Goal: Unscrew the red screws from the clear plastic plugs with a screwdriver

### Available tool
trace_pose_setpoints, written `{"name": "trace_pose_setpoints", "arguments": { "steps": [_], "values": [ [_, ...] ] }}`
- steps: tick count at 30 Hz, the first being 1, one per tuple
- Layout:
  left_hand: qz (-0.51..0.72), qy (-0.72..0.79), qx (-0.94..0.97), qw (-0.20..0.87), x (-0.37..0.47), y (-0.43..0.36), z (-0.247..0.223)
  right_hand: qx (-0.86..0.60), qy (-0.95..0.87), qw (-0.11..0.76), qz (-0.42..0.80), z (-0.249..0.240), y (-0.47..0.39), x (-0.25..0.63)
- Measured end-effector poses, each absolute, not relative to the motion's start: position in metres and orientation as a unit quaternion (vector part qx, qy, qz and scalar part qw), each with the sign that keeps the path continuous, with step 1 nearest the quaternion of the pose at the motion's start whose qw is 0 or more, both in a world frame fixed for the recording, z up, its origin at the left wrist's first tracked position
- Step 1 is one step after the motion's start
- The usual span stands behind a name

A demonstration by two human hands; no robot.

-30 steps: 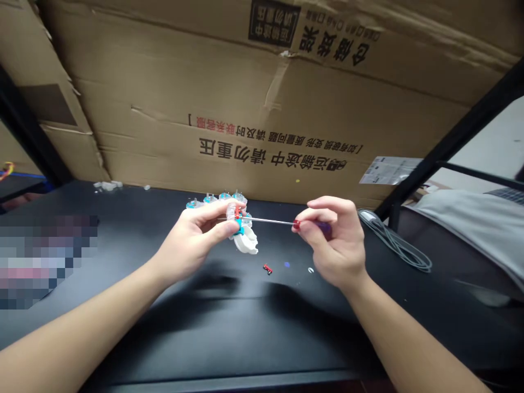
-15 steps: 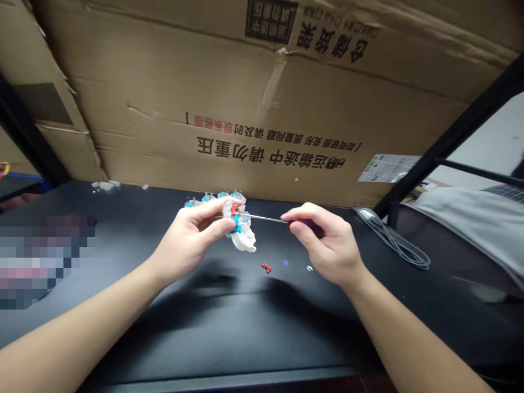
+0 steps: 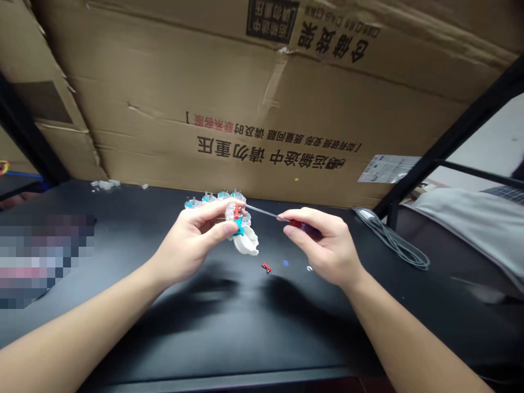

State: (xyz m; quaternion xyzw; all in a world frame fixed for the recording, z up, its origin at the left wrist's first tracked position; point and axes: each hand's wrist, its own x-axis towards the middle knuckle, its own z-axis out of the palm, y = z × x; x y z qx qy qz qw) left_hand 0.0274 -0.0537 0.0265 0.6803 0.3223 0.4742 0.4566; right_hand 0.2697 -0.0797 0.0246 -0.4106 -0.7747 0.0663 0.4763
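Note:
My left hand (image 3: 190, 240) grips a small assembly (image 3: 246, 241) between thumb and fingers. It has a clear ridged piece, a red part, a blue-green part and a white curved shell hanging at its lower right. In my right hand (image 3: 323, 240) is a screwdriver (image 3: 305, 226) with a dark red handle, and its thin metal shaft points left to the top of the assembly. Whether the tip touches the red part is too small to tell. Several clear and blue-green pieces (image 3: 208, 197) lie behind my left hand.
On the black table (image 3: 229, 349) lie a small red part (image 3: 266, 267), a blue spot and a white C-shaped bit (image 3: 309, 268). A coiled grey cable (image 3: 393, 240) is at the right. Cardboard (image 3: 164, 82) stands behind, with white bits (image 3: 107, 185) at its left foot.
The screwdriver shaft has tilted, its tip now higher on the assembly. My right hand has turned slightly, showing more of the handle. The assembly has shifted a little right and down.

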Motion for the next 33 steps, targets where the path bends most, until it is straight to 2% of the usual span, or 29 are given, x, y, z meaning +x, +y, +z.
{"name": "trace_pose_setpoints", "arguments": {
  "steps": [18, 21, 24, 26, 28, 31, 33],
  "values": [
    [0.473, 0.33, 0.684, 0.447, 0.029, -0.056, 0.029, -0.4, -0.783, 0.47, 0.087, 0.024, -0.081, 0.269],
    [0.454, 0.313, 0.744, 0.376, 0.024, -0.051, 0.028, -0.405, -0.785, 0.458, 0.101, 0.027, -0.08, 0.271],
    [0.41, 0.261, 0.837, 0.253, 0.016, -0.047, 0.027, -0.448, -0.78, 0.402, 0.17, 0.03, -0.079, 0.274],
    [0.386, 0.239, 0.865, 0.214, 0.014, -0.045, 0.027, -0.466, -0.777, 0.373, 0.2, 0.032, -0.078, 0.275],
    [0.374, 0.251, 0.861, 0.237, 0.015, -0.045, 0.026, -0.452, -0.789, 0.394, 0.136, 0.032, -0.079, 0.276],
    [0.353, 0.287, 0.818, 0.353, 0.022, -0.046, 0.024, -0.38, -0.814, 0.433, -0.083, 0.032, -0.081, 0.279],
    [0.355, 0.294, 0.785, 0.414, 0.027, -0.047, 0.022, -0.343, -0.813, 0.447, -0.146, 0.031, -0.082, 0.28]
  ]
}}
